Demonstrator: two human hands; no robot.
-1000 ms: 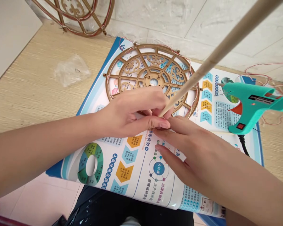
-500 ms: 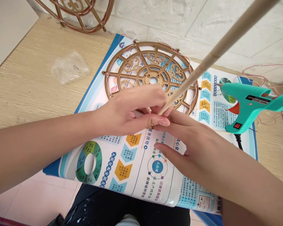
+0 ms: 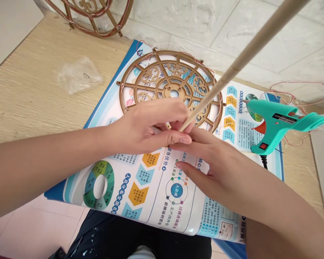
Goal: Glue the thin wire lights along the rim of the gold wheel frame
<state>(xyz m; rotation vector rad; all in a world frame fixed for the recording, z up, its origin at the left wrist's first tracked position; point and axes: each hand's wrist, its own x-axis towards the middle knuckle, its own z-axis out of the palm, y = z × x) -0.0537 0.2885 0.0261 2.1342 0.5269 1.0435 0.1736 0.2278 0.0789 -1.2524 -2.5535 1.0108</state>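
The pale wooden stick [image 3: 233, 68] slants above the middle of the counter [image 3: 29, 93], its low end at the left hand [image 3: 162, 124] and its upper length rising toward the back right corner and out of view. It looks light, stiff and dry, with a slight joint partway up, so it should neither bend nor slip much; held at one end, though, it would likely feel top-heavy and sway, and a hold nearer the joint would steady it. The left hand pinches the low end between thumb and curled fingers. The right hand [image 3: 213, 154] meets it from the right, thumb apart; its fingertips are hidden, so I cannot tell whether they grip anything. Just behind lies a round openwork frame [image 3: 175, 86], probably rigid but thin-barred, best lifted by its outer rim, on a glossy printed sheet [image 3: 156, 201] that hangs past the front edge. A green glue gun [image 3: 272, 133] stands near the right edge.
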